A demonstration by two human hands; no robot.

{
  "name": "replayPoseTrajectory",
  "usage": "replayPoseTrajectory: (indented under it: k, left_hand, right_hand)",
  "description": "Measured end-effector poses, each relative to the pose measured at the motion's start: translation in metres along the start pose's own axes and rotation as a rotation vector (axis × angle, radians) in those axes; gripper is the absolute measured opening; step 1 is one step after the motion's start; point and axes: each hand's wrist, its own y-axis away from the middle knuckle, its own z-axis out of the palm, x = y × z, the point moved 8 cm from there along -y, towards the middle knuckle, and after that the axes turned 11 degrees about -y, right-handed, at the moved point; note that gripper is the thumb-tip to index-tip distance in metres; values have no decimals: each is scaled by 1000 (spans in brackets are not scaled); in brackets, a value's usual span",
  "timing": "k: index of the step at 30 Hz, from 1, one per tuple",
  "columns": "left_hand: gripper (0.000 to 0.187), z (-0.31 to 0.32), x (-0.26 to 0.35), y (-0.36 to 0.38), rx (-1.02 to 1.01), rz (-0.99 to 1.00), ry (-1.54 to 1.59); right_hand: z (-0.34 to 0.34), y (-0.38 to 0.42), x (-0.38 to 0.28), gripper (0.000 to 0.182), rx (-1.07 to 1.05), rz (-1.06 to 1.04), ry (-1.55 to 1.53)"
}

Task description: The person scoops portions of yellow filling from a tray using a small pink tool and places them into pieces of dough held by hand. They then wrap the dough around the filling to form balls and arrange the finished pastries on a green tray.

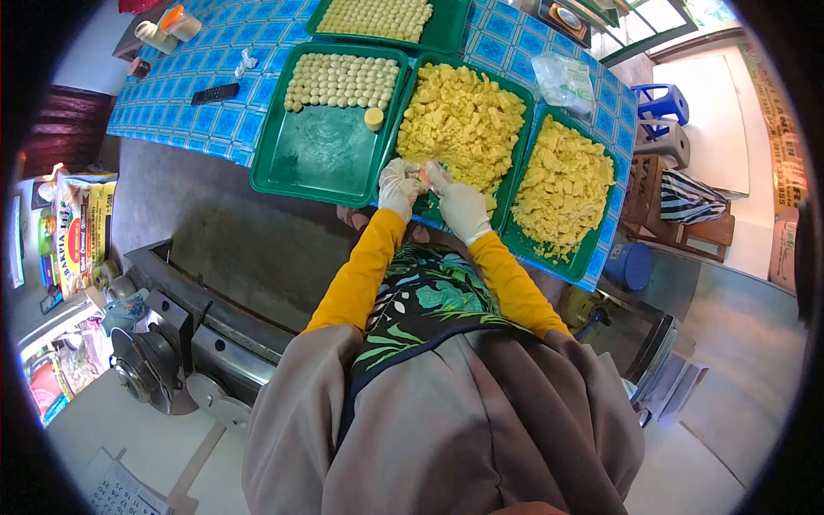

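Note:
Both my hands wear white gloves and meet at the near edge of the tray of yellow crumbly mixture (463,120). My left hand (399,187) has its fingers closed, but what they hold is too small to name. Close beside it, my right hand (461,203) is closed around something small and partly pinkish that I cannot make out. To the left, a green tray (322,154) holds rows of small pale rounds (345,80) at its far side. A round yellow piece (373,118) sits near that tray's right edge.
Another tray of yellow mixture (564,189) lies to the right, and a tray of pale rounds (375,19) is at the back. The blue checked tablecloth (232,116) bears a black remote (215,93), jars (178,23) and a plastic bag (564,83).

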Motion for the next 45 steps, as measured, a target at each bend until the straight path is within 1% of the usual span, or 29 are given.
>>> replayPoseTrajectory:
  k: [2,4,5,7,8,9,10,12,13,15,17,19,21,24,26,27,29,30,32,33,35,36,38,39,41,42,43,44,45]
  left_hand:
    - [38,0,-7,-3,-15,-13,39]
    - [34,4,-17,-10,-10,-25,56]
    - [34,6,-24,-12,-10,-25,57]
    - [33,5,-17,-8,-26,-2,-9]
    - [33,4,-14,-6,-26,-2,-11]
    - [34,6,-16,-5,-50,-85,98]
    - [35,9,-21,-5,-74,-166,207]
    - [37,10,-16,-7,-85,-123,228]
    - [39,9,-14,-7,-95,-86,248]
    - [39,6,-10,-10,-59,-78,277]
    - [38,5,-17,4,-40,-99,293]
    - [59,10,-7,3,-120,-124,375]
    - [56,7,-6,5,-87,-116,416]
    - [52,4,-8,3,-54,-107,325]
    - [48,8,-4,3,-130,-89,260]
    - [48,8,-7,-1,-134,-90,261]
    - [48,13,11,-7,-186,264,-435]
    - [48,16,18,-5,-190,266,-436]
    - [42,21,54,8,-74,450,-1009]
    - [42,19,59,10,-76,450,-1012]
    - [35,27,63,14,-186,511,-1133]
    - [35,27,63,13,-187,513,-1133]
    - [33,11,49,9,-179,286,-999]
    - [33,7,49,11,-176,284,-1001]
    - [36,0,55,18,-140,335,-954]
    - [38,0,55,18,-141,340,-938]
    - [38,1,56,18,-138,340,-939]
    - [36,2,54,16,-146,285,-949]
    - [34,3,52,15,-153,226,-959]
  right_hand:
    - [1,9,4,50,23,-19,-34]
    - [-4,18,13,42,-24,-45,-60]
    - [-8,23,19,42,-24,-44,-59]
    - [-42,25,3,35,28,-117,-151]
    - [-52,22,-2,32,29,-38,-202]
    - [-48,16,-6,32,30,-38,-202]
    - [-39,7,-7,32,-5,-23,-119]
    - [-6,-7,-1,33,-85,16,14]
    - [-2,-6,-3,33,-85,14,12]
    - [-1,-6,-2,36,-16,29,-119]
    - [7,3,6,38,-40,45,-96]
    - [-5,0,2,36,-62,33,-136]
    - [-10,5,1,34,-82,32,-124]
    - [-21,13,3,36,-62,-16,-142]
    - [-23,18,12,39,-5,-68,-207]
    - [-27,18,13,39,-4,-64,-205]
    - [-13,21,28,39,-257,105,48]
    - [-9,23,31,39,-255,109,47]
    - [-25,29,13,30,125,-151,-197]
    - [-28,32,6,30,126,-150,-200]
    - [-44,35,-18,23,111,-96,257]
    - [-50,33,-26,23,112,-94,257]
    - [-71,33,-44,18,307,-136,281]
    - [-64,25,-39,18,307,-139,278]
    - [-42,-2,-13,13,244,-78,-93]
    - [-37,-12,-12,13,243,-79,-94]
    - [-21,-23,5,9,148,150,-497]
    - [0,-31,16,9,41,379,-895]
    - [16,-40,26,9,36,373,-896]
